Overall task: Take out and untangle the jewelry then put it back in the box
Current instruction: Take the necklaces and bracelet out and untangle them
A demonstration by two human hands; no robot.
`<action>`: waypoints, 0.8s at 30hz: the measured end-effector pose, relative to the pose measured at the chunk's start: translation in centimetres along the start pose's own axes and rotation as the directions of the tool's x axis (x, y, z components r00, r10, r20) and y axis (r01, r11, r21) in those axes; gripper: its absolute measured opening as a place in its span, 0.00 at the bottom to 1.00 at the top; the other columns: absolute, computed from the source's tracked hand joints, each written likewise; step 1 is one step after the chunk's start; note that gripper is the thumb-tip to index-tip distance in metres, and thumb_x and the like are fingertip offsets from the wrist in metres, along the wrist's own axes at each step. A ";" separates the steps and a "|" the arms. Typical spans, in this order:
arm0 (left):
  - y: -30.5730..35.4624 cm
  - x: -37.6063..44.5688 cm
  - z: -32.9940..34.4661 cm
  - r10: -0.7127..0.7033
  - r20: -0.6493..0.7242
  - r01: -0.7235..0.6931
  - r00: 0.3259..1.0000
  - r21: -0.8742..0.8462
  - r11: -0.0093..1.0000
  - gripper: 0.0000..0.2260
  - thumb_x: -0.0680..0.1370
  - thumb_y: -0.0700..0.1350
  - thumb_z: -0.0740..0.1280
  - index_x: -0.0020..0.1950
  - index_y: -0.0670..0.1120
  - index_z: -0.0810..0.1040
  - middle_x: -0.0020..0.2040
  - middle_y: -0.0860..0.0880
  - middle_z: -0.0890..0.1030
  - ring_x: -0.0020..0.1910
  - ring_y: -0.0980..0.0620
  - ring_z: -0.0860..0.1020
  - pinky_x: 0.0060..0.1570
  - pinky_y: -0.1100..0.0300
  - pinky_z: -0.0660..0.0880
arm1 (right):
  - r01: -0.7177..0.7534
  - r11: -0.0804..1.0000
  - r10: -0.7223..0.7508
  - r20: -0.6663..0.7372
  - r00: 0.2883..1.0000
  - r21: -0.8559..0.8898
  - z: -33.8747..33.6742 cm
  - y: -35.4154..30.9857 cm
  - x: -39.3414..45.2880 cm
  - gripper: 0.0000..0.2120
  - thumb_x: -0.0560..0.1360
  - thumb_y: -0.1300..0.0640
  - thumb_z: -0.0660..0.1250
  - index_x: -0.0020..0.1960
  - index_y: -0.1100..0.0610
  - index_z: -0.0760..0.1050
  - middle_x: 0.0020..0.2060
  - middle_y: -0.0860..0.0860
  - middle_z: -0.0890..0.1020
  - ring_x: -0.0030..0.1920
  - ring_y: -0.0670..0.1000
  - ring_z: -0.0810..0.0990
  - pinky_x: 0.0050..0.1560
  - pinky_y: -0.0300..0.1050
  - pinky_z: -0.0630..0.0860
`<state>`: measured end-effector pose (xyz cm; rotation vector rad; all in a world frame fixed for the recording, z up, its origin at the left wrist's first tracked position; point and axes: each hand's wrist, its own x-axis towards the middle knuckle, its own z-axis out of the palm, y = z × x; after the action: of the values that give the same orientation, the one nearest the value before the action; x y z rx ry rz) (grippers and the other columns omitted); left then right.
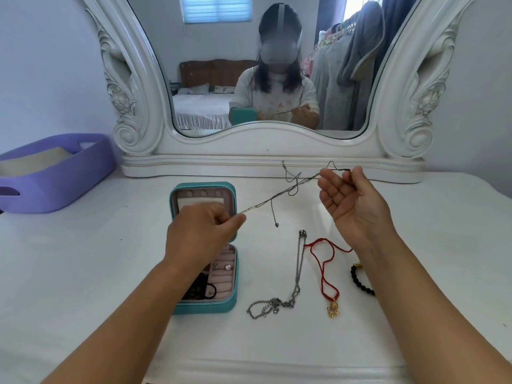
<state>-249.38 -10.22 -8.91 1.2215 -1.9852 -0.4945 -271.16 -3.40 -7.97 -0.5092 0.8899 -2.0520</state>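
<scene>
A thin dark cord necklace is stretched in the air between my hands, with loose loops and a small pendant end hanging near its middle. My left hand pinches its lower end above the open teal jewelry box. My right hand is palm-up, and pinches the far end between thumb and forefinger. On the table lie a silver chain, a red cord with a gold charm and a black bead bracelet, partly hidden by my right forearm.
The box holds earrings and black hair ties. A purple basket stands at the left. The white carved mirror frame runs along the back of the table, just behind the stretched cord.
</scene>
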 end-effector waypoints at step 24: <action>-3.0 -1.4 -0.3 0.095 0.410 -0.133 0.907 0.066 0.989 0.17 0.72 0.57 0.67 0.31 0.47 0.74 0.33 0.50 0.80 0.32 0.55 0.75 0.36 0.58 0.73 | -0.232 0.919 0.281 0.117 0.953 -0.318 1.7 3.2 -0.5 0.13 0.77 0.51 0.60 0.37 0.55 0.72 0.38 0.53 0.85 0.34 0.48 0.83 0.36 0.38 0.79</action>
<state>-246.95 -10.41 -11.19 1.1135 -2.4404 -0.6444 -268.12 -5.02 -9.22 -0.6728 1.1158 -1.6208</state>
